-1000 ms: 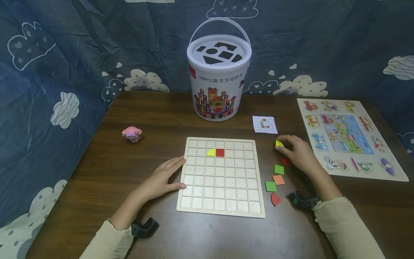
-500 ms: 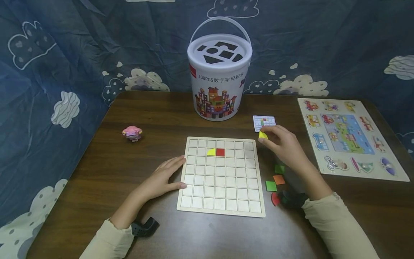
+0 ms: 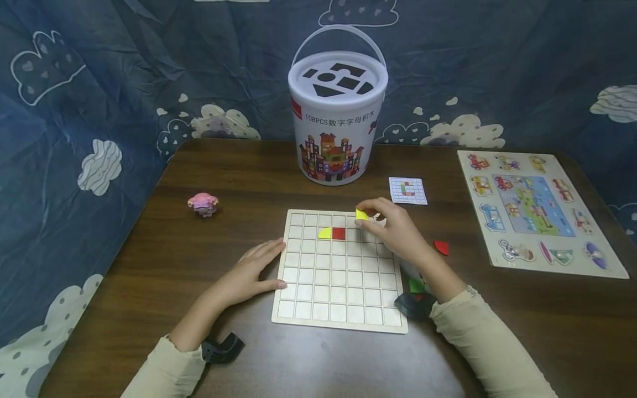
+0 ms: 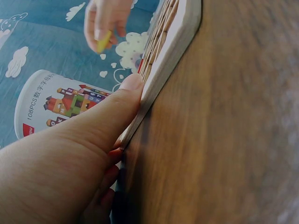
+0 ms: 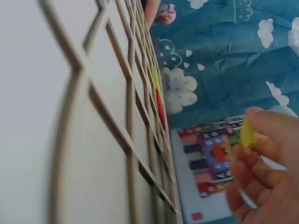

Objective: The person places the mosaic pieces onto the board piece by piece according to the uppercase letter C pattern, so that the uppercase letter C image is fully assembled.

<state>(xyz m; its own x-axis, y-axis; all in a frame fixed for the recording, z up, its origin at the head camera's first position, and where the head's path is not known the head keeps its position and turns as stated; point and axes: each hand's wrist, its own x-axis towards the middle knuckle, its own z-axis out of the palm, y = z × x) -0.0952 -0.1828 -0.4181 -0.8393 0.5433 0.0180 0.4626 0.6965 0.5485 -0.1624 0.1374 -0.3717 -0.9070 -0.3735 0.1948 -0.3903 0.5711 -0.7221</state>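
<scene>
A wooden grid board (image 3: 338, 327) lies on the table, with a yellow quarter-round tile (image 3: 325, 234) and a red square tile (image 3: 338, 234) side by side in its second row. My right hand (image 3: 398, 229) pinches another yellow tile (image 3: 361, 215) between thumb and fingertips, over the upper right part of the board; the right wrist view shows the same yellow tile (image 5: 247, 134) held up off the grid. My left hand (image 3: 254, 271) rests at the board's left edge, fingers spread, thumb and fingertips touching the rim (image 4: 170, 65).
A red tile (image 3: 441, 247) and a green tile (image 3: 417, 285) lie right of the board, the latter partly under my right wrist. Behind stand a white bucket (image 3: 338, 127) and a pattern card (image 3: 407, 191). A picture puzzle board (image 3: 542, 215) lies right, a pink toy (image 3: 203, 204) left.
My right hand has carried the yellow tile leftward from the loose tiles, past the pattern card, to over the board. The left hand has stayed at the board's edge.
</scene>
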